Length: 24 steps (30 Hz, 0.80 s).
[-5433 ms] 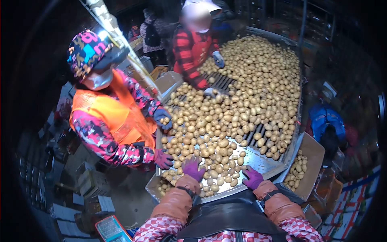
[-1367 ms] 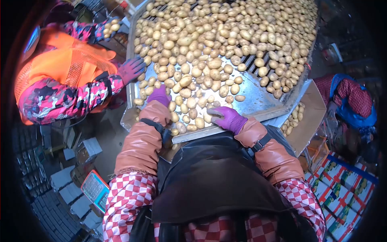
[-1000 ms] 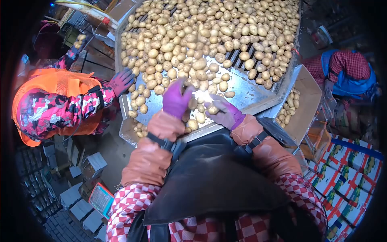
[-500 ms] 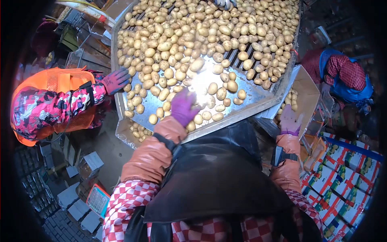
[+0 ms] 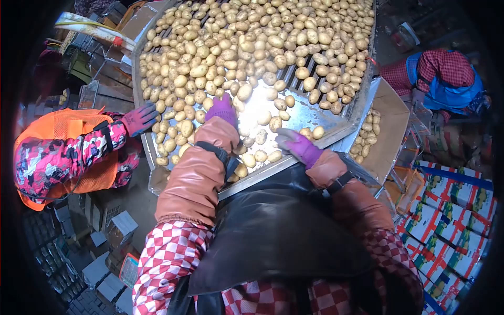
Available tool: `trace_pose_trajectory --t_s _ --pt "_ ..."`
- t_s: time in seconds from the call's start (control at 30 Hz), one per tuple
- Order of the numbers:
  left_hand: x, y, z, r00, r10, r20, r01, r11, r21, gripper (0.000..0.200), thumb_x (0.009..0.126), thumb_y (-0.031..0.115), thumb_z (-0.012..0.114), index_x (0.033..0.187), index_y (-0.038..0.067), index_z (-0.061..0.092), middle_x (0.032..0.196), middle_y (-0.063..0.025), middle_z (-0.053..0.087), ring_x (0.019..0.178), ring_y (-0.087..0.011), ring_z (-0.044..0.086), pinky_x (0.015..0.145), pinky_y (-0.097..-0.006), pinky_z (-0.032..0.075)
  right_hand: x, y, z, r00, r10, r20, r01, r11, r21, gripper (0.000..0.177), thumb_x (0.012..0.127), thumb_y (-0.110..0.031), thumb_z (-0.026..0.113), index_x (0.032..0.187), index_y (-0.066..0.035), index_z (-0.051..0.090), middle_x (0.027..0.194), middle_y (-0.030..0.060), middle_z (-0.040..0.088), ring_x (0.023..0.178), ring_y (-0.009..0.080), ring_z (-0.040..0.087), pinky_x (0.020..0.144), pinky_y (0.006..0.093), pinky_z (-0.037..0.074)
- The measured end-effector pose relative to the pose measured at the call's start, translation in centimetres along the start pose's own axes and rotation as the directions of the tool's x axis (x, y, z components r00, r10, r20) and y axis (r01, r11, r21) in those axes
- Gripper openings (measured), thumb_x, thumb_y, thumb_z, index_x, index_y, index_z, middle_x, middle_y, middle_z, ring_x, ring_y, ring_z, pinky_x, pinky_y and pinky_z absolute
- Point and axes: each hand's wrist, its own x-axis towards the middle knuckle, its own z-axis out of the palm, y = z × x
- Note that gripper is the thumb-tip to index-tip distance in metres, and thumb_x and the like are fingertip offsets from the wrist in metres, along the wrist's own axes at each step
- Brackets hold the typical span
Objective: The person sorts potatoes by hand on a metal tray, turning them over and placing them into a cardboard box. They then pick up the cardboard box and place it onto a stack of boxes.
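Observation:
Many pale yellow potatoes (image 5: 252, 47) lie on a metal sorting table (image 5: 302, 118) in front of me. My left hand (image 5: 223, 108), in a purple glove, reaches out over the near potatoes, fingers spread and resting on them. My right hand (image 5: 295, 144), also in a purple glove, lies low on the bare metal near the table's front edge, fingers pointing left toward a few loose potatoes (image 5: 262, 155). Neither hand visibly holds a potato. A brown sleeve covers each forearm.
A cardboard box (image 5: 391, 136) with some potatoes in it hangs at the table's right corner. A co-worker in an orange vest stands at the left, a gloved hand (image 5: 140, 116) on the table's edge. Another person (image 5: 446, 79) bends at the right. Printed cartons (image 5: 451, 210) lie at the lower right.
My right hand has come back from the cardboard box to the table's front edge. My left hand has moved farther up into the potatoes.

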Motion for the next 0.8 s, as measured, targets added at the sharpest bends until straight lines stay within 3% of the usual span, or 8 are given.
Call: trace_pose_trajectory --t_s 0.13,0.3,0.37,0.43,0.5,0.6,0.67,0.8 --pt "2.6 -2.6 -0.8 0.983 0.100 0.153 -0.056 0.962 -0.269 0.050 0.083 0.029 0.061 0.128 0.010 0.049 0.109 -0.0210 0.063 0.101 -0.0358 0.061 0.085 -0.0414 0.050 0.0 0.3 2.3 0.965 -0.215 0.151 0.203 0.975 0.090 0.051 0.096 -0.023 0.052 0.140 -0.002 0.036 0.131 0.0133 0.050 0.122 0.0208 0.050 0.103 0.0328 0.041" --pt "-4.1 0.5 -4.6 0.945 -0.041 0.325 0.298 0.520 -0.801 0.061 0.078 0.042 0.067 0.123 0.003 0.055 0.088 -0.0096 0.068 0.074 -0.0167 0.066 0.067 -0.0314 0.053 -3.4 -1.8 2.0 0.984 -0.019 0.177 -0.089 0.808 0.582 0.050 0.100 -0.028 0.042 0.145 -0.011 0.030 0.132 0.0155 0.048 0.120 0.0295 0.051 0.100 0.0407 0.044" --pt "-7.0 1.6 -1.6 0.938 0.266 0.223 -0.004 0.650 -0.760 0.049 0.085 0.037 0.062 0.121 0.005 0.057 0.090 -0.0125 0.067 0.079 -0.0213 0.065 0.071 -0.0328 0.052 -3.3 -0.7 2.3 0.984 -0.082 0.161 -0.082 0.592 0.802 0.048 0.100 -0.026 0.042 0.145 -0.014 0.030 0.131 0.0146 0.048 0.117 0.0295 0.053 0.096 0.0423 0.046" --pt "-9.2 2.8 0.8 0.890 0.455 -0.036 -0.274 0.471 -0.838 0.038 0.090 0.029 0.059 0.115 0.001 0.061 0.090 -0.0111 0.065 0.074 -0.0164 0.063 0.066 -0.0307 0.050 -3.7 -2.0 2.9 0.995 -0.011 0.095 -0.056 0.742 0.669 0.042 0.100 -0.025 0.043 0.140 -0.014 0.038 0.120 0.0120 0.054 0.095 0.0240 0.060 0.079 0.0342 0.051" --pt "-8.5 1.9 -1.5 0.933 0.359 -0.030 -0.244 0.567 -0.786 0.035 0.080 0.030 0.067 0.109 0.010 0.065 0.093 -0.0161 0.065 0.090 -0.0349 0.062 0.079 -0.0407 0.049 -4.0 -1.5 1.6 0.999 -0.051 0.010 0.041 0.889 0.457 0.038 0.100 -0.024 0.042 0.136 -0.014 0.043 0.114 0.0113 0.056 0.084 0.0204 0.059 0.069 0.0284 0.052" --pt "-6.4 -3.2 -3.8 0.843 0.335 -0.422 -0.511 0.746 -0.428 0.021 0.073 0.017 0.063 0.091 0.007 0.063 0.086 -0.0162 0.062 0.080 -0.0336 0.058 0.071 -0.0420 0.046 -7.0 0.8 -6.9 0.991 -0.134 -0.011 0.043 0.239 0.970 0.050 0.090 -0.049 0.051 0.120 -0.010 0.052 0.105 0.0106 0.059 0.075 0.0163 0.058 0.048 0.0232 0.046" --pt "-6.0 -8.2 -4.4 0.832 0.339 -0.439 -0.477 0.841 -0.255 0.030 0.072 0.020 0.065 0.100 0.009 0.065 0.095 -0.0165 0.063 0.087 -0.0354 0.058 0.077 -0.0448 0.044 -11.4 -2.9 -8.9 0.890 0.058 -0.452 0.448 0.078 0.891 0.071 0.089 -0.064 0.043 0.130 -0.006 0.047 0.128 0.0158 0.054 0.090 0.0204 0.061 0.057 0.0253 0.049" --pt "-10.1 -9.5 -1.3 0.866 0.336 -0.371 -0.367 0.930 -0.016 0.057 0.069 0.039 0.071 0.117 0.010 0.062 0.128 -0.0286 0.047 0.115 -0.0437 0.046 0.093 -0.0548 0.038 -12.6 -0.6 -11.6 0.827 0.006 -0.562 0.560 0.069 0.826 0.070 0.093 -0.056 0.044 0.139 -0.004 0.037 0.141 0.0180 0.042 0.113 0.0255 0.055 0.074 0.0325 0.052"
